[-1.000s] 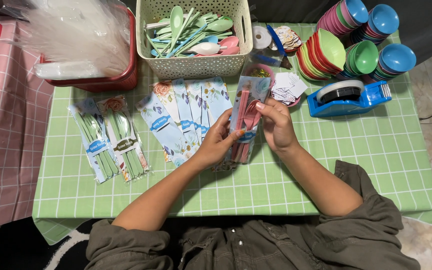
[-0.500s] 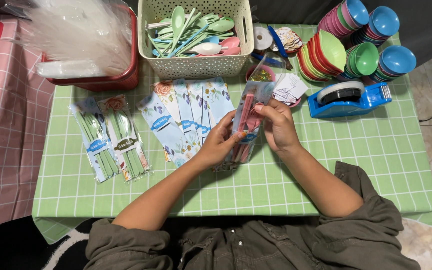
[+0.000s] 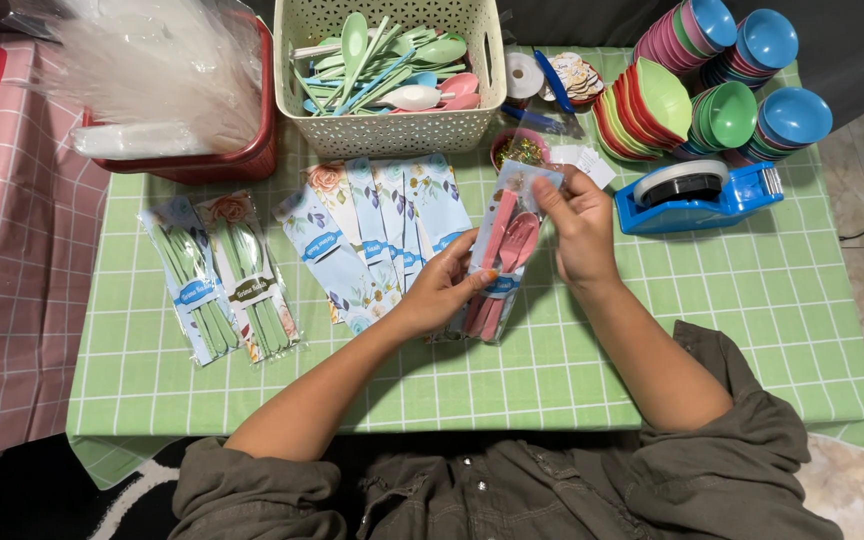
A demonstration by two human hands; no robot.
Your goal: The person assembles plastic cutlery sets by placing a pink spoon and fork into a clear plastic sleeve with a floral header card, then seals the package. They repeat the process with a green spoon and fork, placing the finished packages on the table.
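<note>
A table (image 3: pixel 772 330) under a green checked cloth carries the whole job, with a second pink checked table (image 3: pixel 2 300) just beside it on the left. At the back stand the supplies: a red tub (image 3: pixel 242 155) heaped with clear empty bags (image 3: pixel 152 70), a cream basket (image 3: pixel 392 120) still well stocked with loose green, blue, pink and white plastic spoons and forks, and stacks of coloured bowls (image 3: pixel 732 90) at the right. A blue tape dispenser (image 3: pixel 697 195) sits in front of the bowls.

Finished work lies in the middle of the cloth: two packs of green cutlery (image 3: pixel 222 275) with label bands, and a fanned row of packs in floral cards (image 3: pixel 372 235) next to them. Judging from the full basket and the heap of bags, a good deal appears to remain to be packed.

The pack in hand is a clear bag of pink cutlery (image 3: pixel 497 260), held just above the cloth at the table's centre. The left hand (image 3: pixel 437 290) pinches its lower part between thumb and fingers, over the label. The right hand (image 3: pixel 577 225) grips the top edge with fingers curled close; the bag's mouth looks not yet sealed.
</note>
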